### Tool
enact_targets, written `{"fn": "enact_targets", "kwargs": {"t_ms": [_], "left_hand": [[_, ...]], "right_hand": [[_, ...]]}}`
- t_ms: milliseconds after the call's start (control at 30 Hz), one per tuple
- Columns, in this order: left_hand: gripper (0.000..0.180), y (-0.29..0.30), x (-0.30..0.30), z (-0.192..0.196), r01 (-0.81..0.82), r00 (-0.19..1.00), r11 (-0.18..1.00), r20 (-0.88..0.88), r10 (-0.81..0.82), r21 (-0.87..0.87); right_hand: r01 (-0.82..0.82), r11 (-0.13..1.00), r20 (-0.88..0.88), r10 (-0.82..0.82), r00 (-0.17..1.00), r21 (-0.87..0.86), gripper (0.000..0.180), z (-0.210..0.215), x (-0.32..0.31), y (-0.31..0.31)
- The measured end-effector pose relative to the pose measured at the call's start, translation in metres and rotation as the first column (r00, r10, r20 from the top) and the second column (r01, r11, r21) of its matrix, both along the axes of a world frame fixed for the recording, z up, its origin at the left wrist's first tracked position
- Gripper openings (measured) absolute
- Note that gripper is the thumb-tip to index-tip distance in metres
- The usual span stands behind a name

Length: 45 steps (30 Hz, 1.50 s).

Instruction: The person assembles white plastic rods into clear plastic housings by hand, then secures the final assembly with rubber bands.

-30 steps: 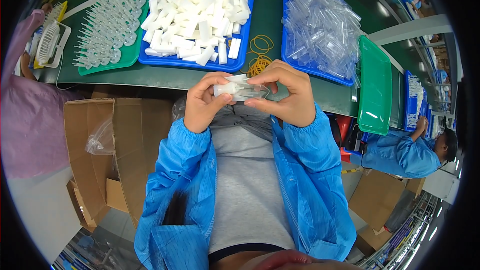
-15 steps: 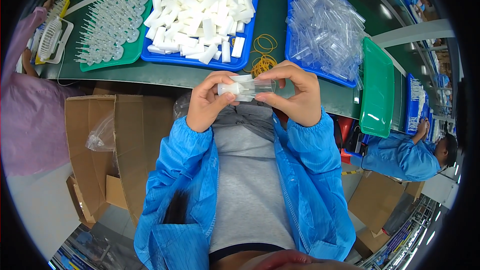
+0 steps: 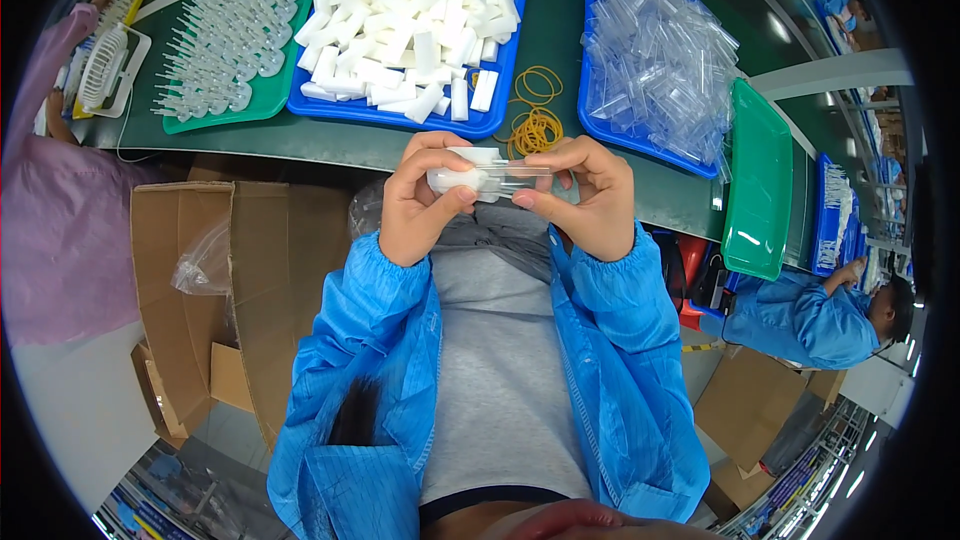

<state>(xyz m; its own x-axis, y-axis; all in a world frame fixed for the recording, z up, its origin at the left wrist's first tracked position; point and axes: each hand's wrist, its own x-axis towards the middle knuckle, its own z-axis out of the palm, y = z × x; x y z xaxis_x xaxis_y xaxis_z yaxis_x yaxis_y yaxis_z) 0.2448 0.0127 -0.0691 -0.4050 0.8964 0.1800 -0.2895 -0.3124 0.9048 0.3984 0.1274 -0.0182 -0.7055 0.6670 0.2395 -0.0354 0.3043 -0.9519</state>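
My left hand [image 3: 410,202] grips a white plastic piece [image 3: 452,180] between thumb and fingers in front of my body, near the table's edge. A white block [image 3: 478,154] lies alongside that piece, partly behind my fingers. With thumb and fingertips, my right hand [image 3: 598,202] holds a clear plastic sleeve [image 3: 522,172] in line with the white piece. Their ends meet and overlap between my hands; how far one sits inside the other is hard to tell.
Beyond my hands, a blue tray [image 3: 478,127] is heaped with white blocks. Left of it, a green tray [image 3: 262,112] bears stemmed parts; right, another blue tray [image 3: 640,143] holds clear sleeves. Yellow rubber bands [image 3: 535,130], a green tray [image 3: 756,180] and a cardboard box [image 3: 185,270] are nearby.
My right fingertips have come down closer around the clear sleeve, and its far end now reaches deeper into my right hand. The white piece has shifted slightly left. The trays look the same.
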Motion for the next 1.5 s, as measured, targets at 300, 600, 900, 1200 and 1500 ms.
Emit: {"fn": "enact_targets", "kwargs": {"t_ms": [300, 600, 900, 1200, 1500], "left_hand": [[0.018, -0.001, -0.001, 0.013, 0.013, 0.996, 0.998, -0.089, -0.019, -0.068], [0.03, -0.004, -0.013, 0.011, 0.035, 0.971, 0.99, -0.228, -0.067, -0.139], [0.071, -0.01, -0.03, 0.002, 0.445, 0.775, 0.895, 0.495, -0.393, 0.015], [0.049, -0.002, -0.011, -0.035, 0.412, 0.696, 0.855, 0.498, -0.518, 0.315], [0.049, -0.001, 0.005, -0.031, 0.525, 0.381, 0.789, 0.741, -0.554, 0.32]], "right_hand": [[-0.029, 0.938, -0.164, -0.03, 0.986, -0.345, 0.026, -0.011, -0.001, -0.008], [0.058, 0.998, 0.17, -0.056, 0.984, -0.007, 0.036, 0.0, 0.006, 0.006], [0.002, 0.897, 0.006, -0.005, 1.0, 0.442, 0.034, 0.007, 0.003, 0.012], [-0.057, 0.902, -0.017, 0.071, 0.997, 0.428, 0.034, 0.005, -0.005, 0.001], [0.028, 0.88, -0.086, 0.015, 0.996, 0.474, 0.033, -0.002, -0.011, -0.012]]}}
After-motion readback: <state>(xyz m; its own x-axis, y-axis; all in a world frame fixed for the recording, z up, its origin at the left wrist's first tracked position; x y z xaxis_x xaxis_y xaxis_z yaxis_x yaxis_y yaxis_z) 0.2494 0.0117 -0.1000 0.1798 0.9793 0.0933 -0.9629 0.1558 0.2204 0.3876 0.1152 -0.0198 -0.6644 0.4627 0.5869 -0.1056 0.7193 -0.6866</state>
